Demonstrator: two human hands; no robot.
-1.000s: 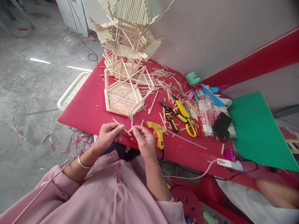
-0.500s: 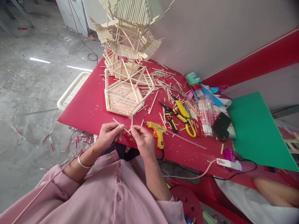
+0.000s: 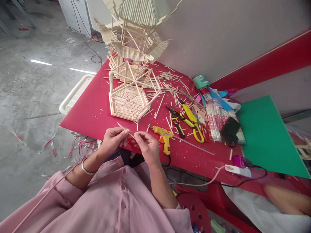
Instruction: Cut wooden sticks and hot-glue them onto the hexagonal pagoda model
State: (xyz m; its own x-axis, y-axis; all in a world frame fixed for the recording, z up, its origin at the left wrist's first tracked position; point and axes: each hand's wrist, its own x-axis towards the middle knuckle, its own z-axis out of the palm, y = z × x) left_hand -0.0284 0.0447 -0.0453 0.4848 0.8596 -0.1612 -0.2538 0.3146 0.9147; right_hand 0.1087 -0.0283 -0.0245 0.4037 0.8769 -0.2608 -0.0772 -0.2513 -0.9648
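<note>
Between both hands, just over the table's front edge, is a thin wooden stick [image 3: 120, 125]. My left hand [image 3: 114, 139] is closed on it, thumb on top, with one end poking out beyond the fingers. My right hand [image 3: 148, 145] pinches at the stick's other end, which its fingers partly hide. Beyond the hands stands a hexagonal stick frame [image 3: 131, 108] with a patterned floor of sticks. Behind that rises a tiered stick tower [image 3: 136, 40] with sloping roofs. A yellow glue gun [image 3: 165, 139] lies right beside my right hand.
Black-and-yellow pliers [image 3: 177, 119], yellow-handled scissors [image 3: 194, 121] and loose sticks [image 3: 167, 76] lie on the red table [image 3: 85, 113]. Farther right are packed sticks [image 3: 213, 119], a green board [image 3: 269, 136] and a power strip [image 3: 238, 170]. Another person's arm [image 3: 286, 197] shows at lower right.
My right hand has shifted slightly left along the stick, closer to my left hand. The stick's far end is now more covered by the right fingers.
</note>
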